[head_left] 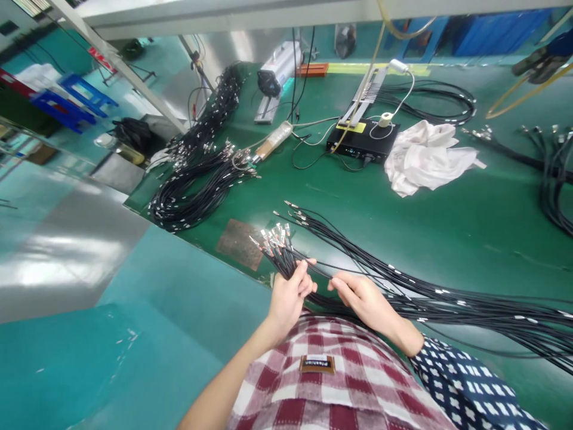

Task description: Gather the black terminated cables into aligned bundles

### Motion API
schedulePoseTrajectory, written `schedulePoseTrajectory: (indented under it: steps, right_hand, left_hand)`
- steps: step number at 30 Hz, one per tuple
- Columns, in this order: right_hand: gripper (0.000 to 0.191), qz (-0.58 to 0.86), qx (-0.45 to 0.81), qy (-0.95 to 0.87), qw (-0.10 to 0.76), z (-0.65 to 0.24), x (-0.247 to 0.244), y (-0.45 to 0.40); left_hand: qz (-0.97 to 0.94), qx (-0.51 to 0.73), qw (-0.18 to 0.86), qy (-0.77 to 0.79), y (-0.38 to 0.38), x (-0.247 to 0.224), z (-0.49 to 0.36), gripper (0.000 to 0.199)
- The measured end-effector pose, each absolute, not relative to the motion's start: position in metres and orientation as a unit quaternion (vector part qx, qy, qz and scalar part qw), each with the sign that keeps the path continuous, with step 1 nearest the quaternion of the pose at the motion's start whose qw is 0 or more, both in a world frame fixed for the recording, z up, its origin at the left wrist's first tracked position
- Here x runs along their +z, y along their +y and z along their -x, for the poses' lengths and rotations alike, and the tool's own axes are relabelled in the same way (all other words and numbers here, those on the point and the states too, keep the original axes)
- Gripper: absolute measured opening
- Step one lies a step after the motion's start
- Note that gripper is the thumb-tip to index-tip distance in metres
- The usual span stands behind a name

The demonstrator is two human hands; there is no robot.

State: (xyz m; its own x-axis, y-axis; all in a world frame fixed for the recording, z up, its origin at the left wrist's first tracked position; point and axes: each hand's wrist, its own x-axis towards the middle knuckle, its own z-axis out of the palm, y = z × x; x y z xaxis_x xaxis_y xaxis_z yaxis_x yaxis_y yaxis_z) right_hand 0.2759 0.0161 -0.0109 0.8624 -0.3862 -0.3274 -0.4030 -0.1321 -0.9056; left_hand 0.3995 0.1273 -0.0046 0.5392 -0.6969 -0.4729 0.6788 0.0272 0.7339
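My left hand (290, 294) is closed around a bundle of thin black cables (283, 260), just over the bench's front edge. Their metal-tipped ends fan out above the fist. To its right, my right hand (364, 300) pinches a single black cable between thumb and fingers; this cable runs toward the left fist. More black cables (385, 267) with small white labels lie along the green bench (358, 209), their tips just beyond the held bundle. From both hands the cables trail away to the right. A brown flat plate (240, 243) lies left of the bundle's tips.
A large coiled heap of black cables (192, 191) lies at the left. Behind are a wood-handled tool (272, 142), a black box (363, 140) and a crumpled white cloth (427, 156). More cables (553, 179) lie at the right. A shelf beam (233, 18) crosses above.
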Motion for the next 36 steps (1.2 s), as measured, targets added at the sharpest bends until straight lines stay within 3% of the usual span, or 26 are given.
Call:
schedulePoseTrajectory:
  steps: [5, 10, 11, 14, 16, 19, 32, 36]
  right_hand:
    - [0.039, 0.777, -0.023, 0.268, 0.569, -0.280, -0.006, 0.037]
    - [0.045, 0.837, 0.082, 0.197, 0.504, -0.301, -0.028, 0.018]
    - [0.045, 0.848, 0.097, 0.208, 0.478, -0.304, -0.039, 0.008]
    - [0.025, 0.912, 0.087, 0.274, 0.293, -0.309, -0.077, -0.014]
    - [0.018, 0.932, 0.083, 0.266, 0.231, -0.310, -0.096, -0.016]
    - [0.011, 0.933, 0.080, 0.264, 0.233, -0.309, -0.106, -0.009]
    - [0.035, 0.891, 0.074, 0.403, 0.195, -0.332, -0.101, -0.056]
    - [0.023, 0.880, 0.083, 0.428, 0.190, -0.331, -0.100, -0.062]
  left_hand:
    - [-0.519, -0.486, 0.703, -0.009, 0.132, -0.008, -0.400, 0.033]
    - [-0.563, -0.480, 0.673, 0.012, 0.144, -0.020, -0.404, 0.032]
    - [-0.557, -0.474, 0.682, 0.012, 0.147, -0.022, -0.405, 0.032]
    - [-0.510, -0.477, 0.716, 0.012, 0.151, -0.025, -0.405, 0.033]
    - [-0.465, -0.507, 0.726, 0.023, 0.151, -0.025, -0.404, 0.037]
    - [-0.437, -0.520, 0.732, 0.058, 0.151, -0.026, -0.402, 0.039]
    - [-0.447, -0.515, 0.726, 0.086, 0.149, -0.027, -0.401, 0.044]
    - [-0.452, -0.514, 0.725, 0.081, 0.149, -0.026, -0.401, 0.044]
